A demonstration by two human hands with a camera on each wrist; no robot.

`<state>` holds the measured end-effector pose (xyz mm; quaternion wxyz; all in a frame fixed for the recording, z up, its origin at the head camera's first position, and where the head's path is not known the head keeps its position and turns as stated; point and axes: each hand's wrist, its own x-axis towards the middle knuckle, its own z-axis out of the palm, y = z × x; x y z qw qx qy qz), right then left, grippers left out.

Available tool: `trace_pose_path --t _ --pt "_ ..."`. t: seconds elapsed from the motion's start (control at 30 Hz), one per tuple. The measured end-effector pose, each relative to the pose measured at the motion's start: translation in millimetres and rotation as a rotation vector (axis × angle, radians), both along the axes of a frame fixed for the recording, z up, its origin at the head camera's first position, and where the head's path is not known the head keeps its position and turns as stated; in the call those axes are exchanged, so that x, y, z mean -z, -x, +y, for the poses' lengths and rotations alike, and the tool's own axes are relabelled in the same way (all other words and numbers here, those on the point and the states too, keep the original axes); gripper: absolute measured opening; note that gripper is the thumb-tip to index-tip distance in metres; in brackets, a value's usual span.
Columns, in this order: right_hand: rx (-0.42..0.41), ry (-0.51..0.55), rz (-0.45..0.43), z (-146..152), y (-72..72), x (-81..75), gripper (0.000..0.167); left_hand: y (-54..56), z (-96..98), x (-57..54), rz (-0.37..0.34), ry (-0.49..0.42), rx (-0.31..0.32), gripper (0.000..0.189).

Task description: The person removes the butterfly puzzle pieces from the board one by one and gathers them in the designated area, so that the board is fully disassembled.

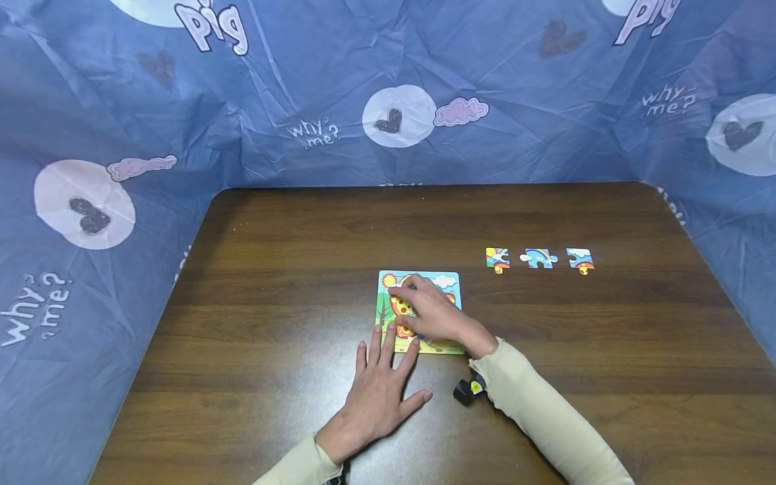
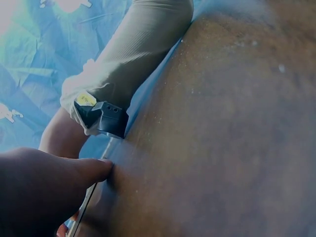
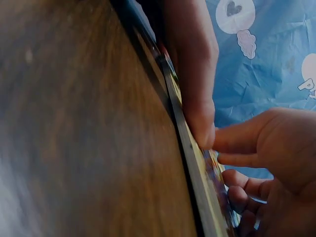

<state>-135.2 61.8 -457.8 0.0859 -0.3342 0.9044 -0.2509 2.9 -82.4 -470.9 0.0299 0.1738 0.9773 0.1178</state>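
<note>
1. The puzzle board (image 1: pixel 444 347) lies flat near the middle of the brown table (image 1: pixel 273 269), partly covered by both hands. Its picture shows a sun at the far left corner, a white cloud near the far right corner and yellow shapes with red dots.
2. The right hand (image 1: pixel 433 313) reaches over the board from the right. Its fingers are bent, with thumb and index finger apart and their tips down at the picture; whether they pinch a piece, I cannot tell.
3. The left hand (image 1: pixel 378 397) lies palm down with its fingers straight and spread apart. The index and middle fingertips rest on the board's near left part, the little finger is just beside the board, and the thumb points off to the right.
4. Beyond the board and to its right, three puzzle pieces lie in a row, well apart from the hands: a left piece (image 1: pixel 497 258) with some yellow, a middle piece (image 1: pixel 539 259) with a rainbow band, and a right piece (image 1: pixel 580 260) with white and blue.
5. A black device (image 1: pixel 465 392) with a yellow sticker sits at the right wrist, by the cream sleeve (image 1: pixel 539 404).
6. Blue printed cloth (image 1: pixel 515 168) hangs around the table.
</note>
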Motion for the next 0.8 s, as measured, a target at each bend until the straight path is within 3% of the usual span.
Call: trace_pose_path --t 0.13,0.47,0.8 --pt "-0.002 -0.020 0.033 -2.3 -0.6 1.1 0.051 0.6 -0.1 -0.1 -0.003 -0.008 0.002 0.076" --pt "0.024 -0.023 -0.014 -3.8 -1.2 1.1 0.053 1.0 -0.4 -0.4 -0.022 -0.017 0.000 0.076" --pt "0.018 0.010 -0.007 -4.8 -1.6 0.6 0.049 0.0 -1.0 -0.1 -0.029 -0.024 -0.003 0.076"
